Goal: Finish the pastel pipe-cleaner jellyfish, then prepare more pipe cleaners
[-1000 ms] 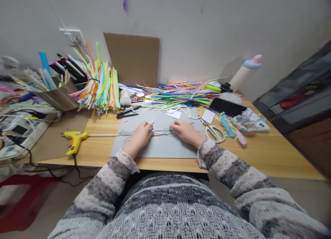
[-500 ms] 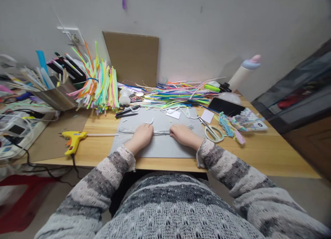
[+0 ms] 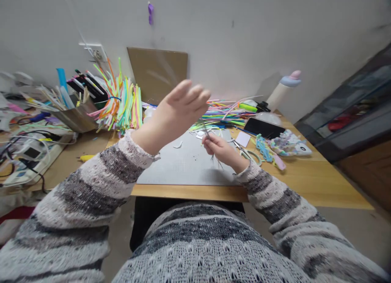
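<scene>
My left hand (image 3: 180, 111) is raised above the grey mat (image 3: 183, 169), back toward me. Its fingers are apart and blurred by motion, and I see nothing in them. My right hand (image 3: 220, 149) is closed around a bundle of thin grey wires (image 3: 207, 130). The bundle stands tilted: its upper part reaches toward the raised left hand, and loose ends spread below the right fist. A small curled white strip (image 3: 178, 144) lies on the mat. Scissors (image 3: 252, 155) with pale handles lie just right of my right hand.
Colourful pipe cleaners (image 3: 226, 111) lie along the wall, with an upright bundle (image 3: 125, 99) at left. A black phone (image 3: 264, 128) and a fish-shaped pouch (image 3: 290, 144) are at right. A yellow glue gun (image 3: 87, 158) is mostly behind my left sleeve. A power strip (image 3: 36, 152) stands far left.
The wires were flat on the mat between both hands; now they are tilted up in my right hand. My left hand has risen off the mat. The view has shifted slightly.
</scene>
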Action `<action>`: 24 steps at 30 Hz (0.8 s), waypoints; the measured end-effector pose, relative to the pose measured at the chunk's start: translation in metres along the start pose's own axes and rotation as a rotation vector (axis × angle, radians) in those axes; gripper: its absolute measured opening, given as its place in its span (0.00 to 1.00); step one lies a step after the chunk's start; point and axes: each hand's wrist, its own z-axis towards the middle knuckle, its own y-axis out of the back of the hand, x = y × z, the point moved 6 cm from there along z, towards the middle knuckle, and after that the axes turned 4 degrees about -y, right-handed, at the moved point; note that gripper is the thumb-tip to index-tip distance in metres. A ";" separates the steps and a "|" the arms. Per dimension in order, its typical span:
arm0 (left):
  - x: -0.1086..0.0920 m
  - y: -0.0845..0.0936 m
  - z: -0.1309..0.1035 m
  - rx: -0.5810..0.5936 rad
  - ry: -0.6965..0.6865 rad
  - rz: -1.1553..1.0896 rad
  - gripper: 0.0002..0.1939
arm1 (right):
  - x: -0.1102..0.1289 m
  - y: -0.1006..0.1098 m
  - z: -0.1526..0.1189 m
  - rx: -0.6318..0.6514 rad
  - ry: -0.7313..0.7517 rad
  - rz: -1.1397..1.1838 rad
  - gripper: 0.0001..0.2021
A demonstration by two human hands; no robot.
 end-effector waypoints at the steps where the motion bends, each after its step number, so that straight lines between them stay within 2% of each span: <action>1: 0.001 0.014 0.004 -0.106 0.028 0.012 0.16 | 0.003 0.005 0.002 -0.046 0.023 0.189 0.10; 3: 0.000 0.026 0.002 -0.290 0.178 -0.058 0.16 | 0.002 0.014 0.003 -0.133 0.061 0.420 0.12; 5: -0.002 0.013 -0.011 -0.400 0.410 -0.202 0.12 | -0.006 0.019 0.002 -0.211 0.078 0.491 0.13; 7: -0.010 -0.019 -0.028 -0.416 0.601 -0.326 0.09 | -0.019 0.019 -0.001 -0.257 0.076 0.497 0.15; 11: -0.040 -0.099 -0.048 -0.284 0.807 -0.657 0.07 | -0.042 0.012 -0.012 -0.292 0.059 0.472 0.15; 13: -0.055 -0.132 -0.053 -0.217 0.885 -0.843 0.08 | -0.049 0.010 -0.017 -0.309 0.053 0.460 0.15; 15: -0.067 -0.154 -0.054 -0.167 0.909 -0.978 0.08 | -0.051 0.010 -0.021 -0.318 0.049 0.448 0.15; 17: -0.073 -0.168 -0.053 -0.137 0.910 -1.049 0.09 | -0.050 0.012 -0.021 -0.322 0.047 0.440 0.14; 20: -0.076 -0.176 -0.050 -0.108 0.901 -1.130 0.12 | -0.045 0.017 -0.016 -0.343 0.060 0.446 0.15; 24: -0.090 -0.180 -0.038 -0.020 0.768 -1.312 0.16 | -0.037 0.017 -0.008 -0.367 0.069 0.466 0.15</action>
